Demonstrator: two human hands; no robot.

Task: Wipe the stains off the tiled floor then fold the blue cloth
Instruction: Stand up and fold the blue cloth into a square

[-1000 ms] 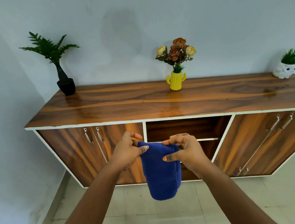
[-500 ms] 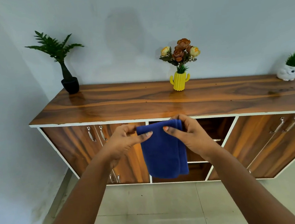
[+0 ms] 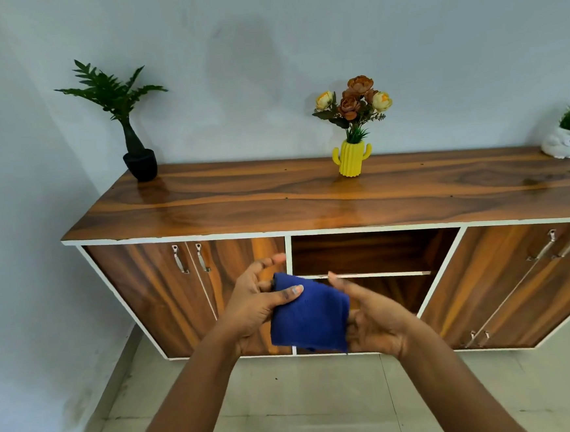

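The blue cloth (image 3: 309, 319) is folded into a small thick rectangle and held in the air in front of the wooden sideboard, above the tiled floor (image 3: 308, 405). My left hand (image 3: 250, 307) grips its left edge, with the thumb laid over the top face and the fingers behind. My right hand (image 3: 373, 318) lies palm up under the cloth's right side, its thumb raised clear of the fabric. The fingers of that hand are hidden beneath the cloth. No stains show on the visible pale tiles.
A long wooden sideboard (image 3: 310, 203) stands against the wall, with closed doors at both sides and an open shelf in the middle. On it are a black potted plant (image 3: 139, 162), a yellow cactus vase of flowers (image 3: 350, 157) and a white owl planter (image 3: 566, 141). A wall runs along the left.
The cloth hung long from both hands pinching its top edge; it is now doubled up into a shorter bundle, lower down, with my right hand moved beneath it.
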